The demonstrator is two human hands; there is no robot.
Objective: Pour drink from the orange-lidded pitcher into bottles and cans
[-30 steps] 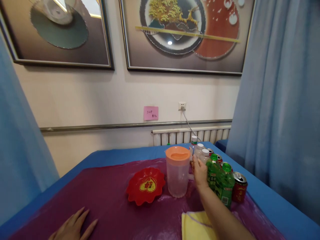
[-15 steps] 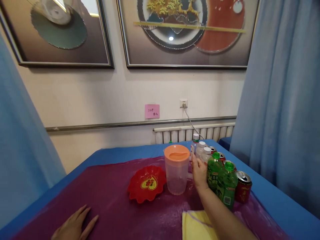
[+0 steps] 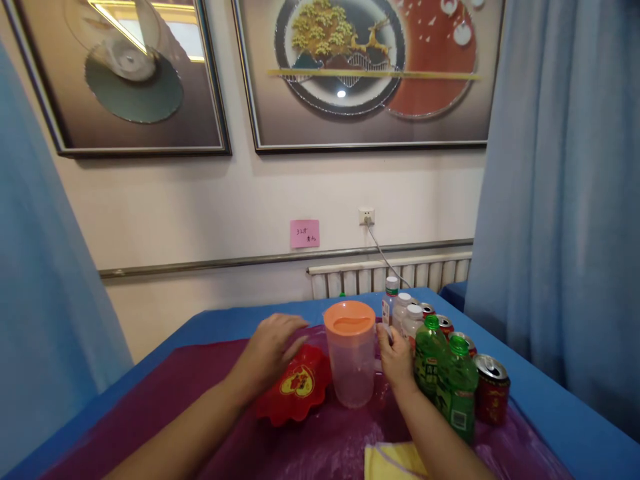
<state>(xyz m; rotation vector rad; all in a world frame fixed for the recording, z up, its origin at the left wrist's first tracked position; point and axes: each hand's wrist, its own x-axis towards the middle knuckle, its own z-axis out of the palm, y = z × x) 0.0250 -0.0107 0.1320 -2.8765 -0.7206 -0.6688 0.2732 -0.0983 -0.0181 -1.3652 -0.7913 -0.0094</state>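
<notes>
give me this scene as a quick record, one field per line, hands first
left hand: open, overlapping the red plate in view, apart from the pitcher
right hand: closed on the pitcher's handle
pitcher: upright, translucent, orange lid on top
right side: green bottles, white-capped bottles, cans
near edge: yellow cloth, partly out of frame
surface: purple sheet over blue cover
</notes>
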